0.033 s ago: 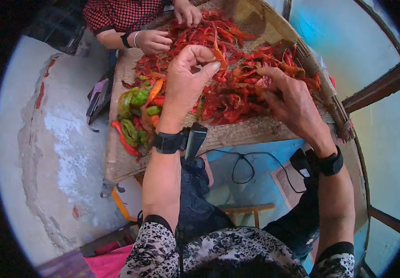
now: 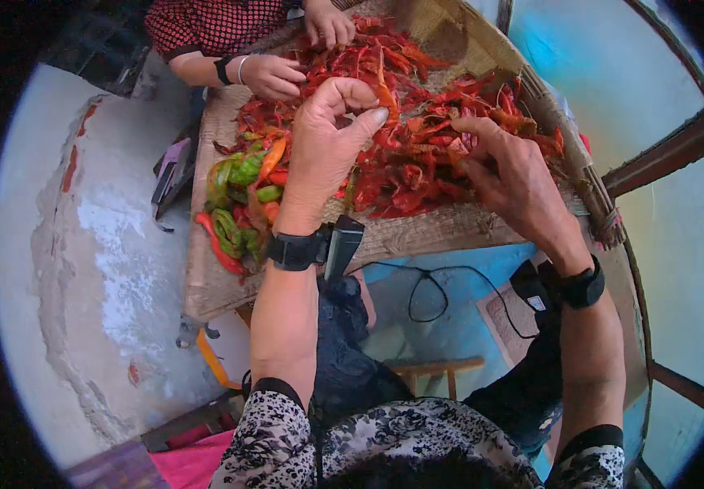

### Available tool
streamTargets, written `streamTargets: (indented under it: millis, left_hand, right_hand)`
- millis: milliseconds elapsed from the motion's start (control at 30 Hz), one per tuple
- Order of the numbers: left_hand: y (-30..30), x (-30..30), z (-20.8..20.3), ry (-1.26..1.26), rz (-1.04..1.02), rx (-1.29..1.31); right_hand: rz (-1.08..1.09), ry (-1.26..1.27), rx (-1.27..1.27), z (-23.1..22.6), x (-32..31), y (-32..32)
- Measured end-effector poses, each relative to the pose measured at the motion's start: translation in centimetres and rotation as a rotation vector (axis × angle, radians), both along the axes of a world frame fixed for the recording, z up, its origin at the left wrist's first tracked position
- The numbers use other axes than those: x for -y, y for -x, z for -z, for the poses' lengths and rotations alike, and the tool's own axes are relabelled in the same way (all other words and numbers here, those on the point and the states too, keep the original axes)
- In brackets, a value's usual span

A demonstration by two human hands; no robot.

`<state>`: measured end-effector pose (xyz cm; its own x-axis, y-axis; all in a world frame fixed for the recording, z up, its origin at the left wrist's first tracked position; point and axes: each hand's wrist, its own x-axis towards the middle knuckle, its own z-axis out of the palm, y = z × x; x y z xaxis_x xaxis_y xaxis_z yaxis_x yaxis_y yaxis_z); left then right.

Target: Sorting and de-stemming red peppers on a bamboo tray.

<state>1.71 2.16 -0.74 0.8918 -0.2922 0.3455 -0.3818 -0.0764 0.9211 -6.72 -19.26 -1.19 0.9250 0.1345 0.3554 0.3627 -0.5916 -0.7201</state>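
My left hand point(image 2: 331, 134) is closed in a pinch on an orange-red chili pepper point(image 2: 386, 94), held upright above the pile. Over the pile's right side, my right hand point(image 2: 515, 179) has its thumb and forefinger bent round a pale reddish dried chili pepper point(image 2: 465, 142). Dried red chili peppers point(image 2: 417, 179) lie heaped beneath and between both hands. Several green peppers point(image 2: 238, 232), with a few red and orange ones among them, are grouped left of my left wrist. All lie on a woven mat point(image 2: 392, 240) with a raised rim on the right.
Across the mat, another person's hands point(image 2: 270, 76) reach into the far left of the pile. A black cable point(image 2: 425, 277) hangs below the mat's near edge, by a wooden stool point(image 2: 437, 367). Framed glass panes point(image 2: 613, 90) stand at the right; a worn wall point(image 2: 107, 236) is at the left.
Almost nothing differs. The orange-red chili pepper in my left hand is tilted very slightly, and the other person's near hand has shifted a little.
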Motion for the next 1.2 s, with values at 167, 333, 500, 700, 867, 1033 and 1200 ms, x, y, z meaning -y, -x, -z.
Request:
streamTargets:
  millis: [167,333,500,700,867,1033,1200]
  left_hand:
    - [0.4,-0.4,-0.6,0.093,0.102,-0.125]
    - [-0.4,-1.1,-1.5,-0.122,0.125,-0.237]
    - [-1.7,0.5,-1.2,0.190,-0.126,-0.156]
    - [1.8,2.4,-0.4,-0.318,0.341,-0.123]
    - [3.1,3.9,0.3,-0.311,0.300,-0.042]
    - [1.4,2.4,-0.6,-0.378,0.154,-0.021]
    - [-3.8,-0.4,0.2,-0.515,-0.350,-0.037]
  right_hand:
    - [-0.021,-0.030,-0.081,-0.1,0.1,0.1]
    - [-0.105,-0.039,-0.037,0.3,0.3,0.1]
    - [-0.072,-0.058,-0.060,0.2,0.2,0.1]
    - [-0.021,-0.220,-0.061,-0.2,0.1,-0.1]
    - [-0.040,-0.185,0.002,-0.7,0.3,-0.1]
    - [0.071,-0.306,-0.185,-1.1,0.4,0.3]
    - [0.006,-0.286,0.033,-1.2,0.5,0.2]
